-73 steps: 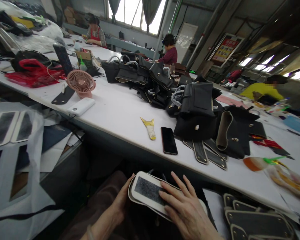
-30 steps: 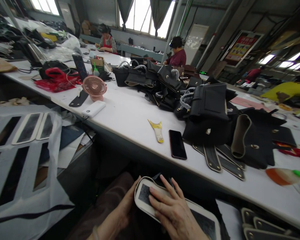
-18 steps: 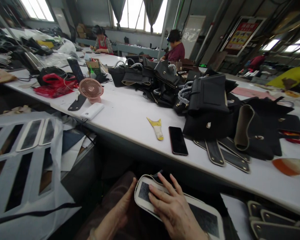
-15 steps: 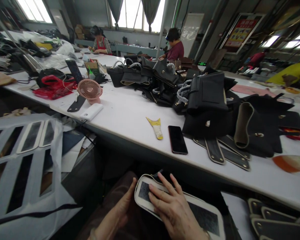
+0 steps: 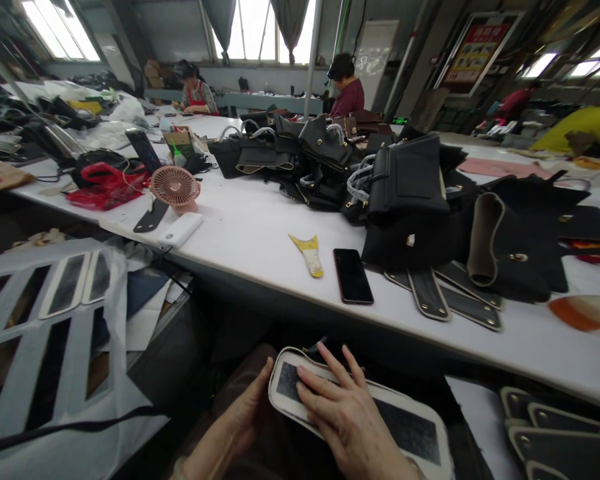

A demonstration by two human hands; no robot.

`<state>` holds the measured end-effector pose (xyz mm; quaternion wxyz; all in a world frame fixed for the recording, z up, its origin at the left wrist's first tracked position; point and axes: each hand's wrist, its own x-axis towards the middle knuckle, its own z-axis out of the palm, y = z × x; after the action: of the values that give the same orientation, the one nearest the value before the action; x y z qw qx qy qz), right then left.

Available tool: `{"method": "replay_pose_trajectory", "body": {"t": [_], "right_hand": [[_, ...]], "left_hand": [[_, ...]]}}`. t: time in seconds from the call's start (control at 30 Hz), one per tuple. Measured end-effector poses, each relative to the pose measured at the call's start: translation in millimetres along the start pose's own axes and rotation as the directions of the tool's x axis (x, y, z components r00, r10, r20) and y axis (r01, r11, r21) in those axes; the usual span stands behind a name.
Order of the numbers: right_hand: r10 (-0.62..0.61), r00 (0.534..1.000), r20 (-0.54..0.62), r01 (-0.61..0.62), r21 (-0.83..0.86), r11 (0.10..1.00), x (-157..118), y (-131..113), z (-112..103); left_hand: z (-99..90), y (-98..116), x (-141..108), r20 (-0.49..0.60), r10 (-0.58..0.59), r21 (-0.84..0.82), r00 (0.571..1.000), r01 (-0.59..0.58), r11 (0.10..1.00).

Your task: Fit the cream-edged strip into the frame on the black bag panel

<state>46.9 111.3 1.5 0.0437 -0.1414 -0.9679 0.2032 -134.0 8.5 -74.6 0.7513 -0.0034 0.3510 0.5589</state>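
Observation:
A long piece with rounded ends, cream border and dark centre panel (image 5: 407,430) lies over my lap, below the table edge. My right hand (image 5: 343,407) rests flat on its upper face, fingers spread and pointing up and left. At its left rounded end, my left hand (image 5: 243,413) touches the edge, the thumb up along the rim; its other fingers are partly hidden beneath. A thin dark strap end (image 5: 316,347) shows behind the right fingertips.
On the white table (image 5: 240,247) are a black phone (image 5: 353,277), a yellow-and-white scraper-like piece (image 5: 310,255), a pink fan (image 5: 175,187) and heaped black bags (image 5: 405,177). Trimmed straps (image 5: 565,450) lie lower right, framed panels (image 5: 65,287) at left. People sit behind.
The view has shifted slightly, so the table things appear a little further left. Both hands keep nearly the same place on the piece.

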Motion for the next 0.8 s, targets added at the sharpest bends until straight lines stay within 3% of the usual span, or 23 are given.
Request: {"method": "replay_pose_trajectory", "body": {"t": [0.2,0.37,0.63,0.8], "right_hand": [[-0.028,0.997,-0.066,0.027,-0.007,1.000,-1.5,1.6,3.0],[-0.017,1.000,-0.021,0.017,-0.028,0.999,-0.7,2.2,3.9],[-0.029,0.999,0.032,0.030,-0.054,0.998,1.9,3.3,2.4],[-0.040,0.999,0.007,0.041,-0.046,0.998,1.8,4.9,4.3]], "left_hand": [[1.2,3.0,-3.0,0.012,0.014,0.025,1.000,-0.015,1.000],[-7.6,4.3,-1.7,0.060,0.008,0.042,0.998,-0.010,0.999],[-5.3,11.4,-2.6,0.102,-0.028,0.119,0.994,0.016,0.993],[-1.5,13.7,-5.1,0.058,-0.008,0.135,0.998,0.000,0.991]]}}
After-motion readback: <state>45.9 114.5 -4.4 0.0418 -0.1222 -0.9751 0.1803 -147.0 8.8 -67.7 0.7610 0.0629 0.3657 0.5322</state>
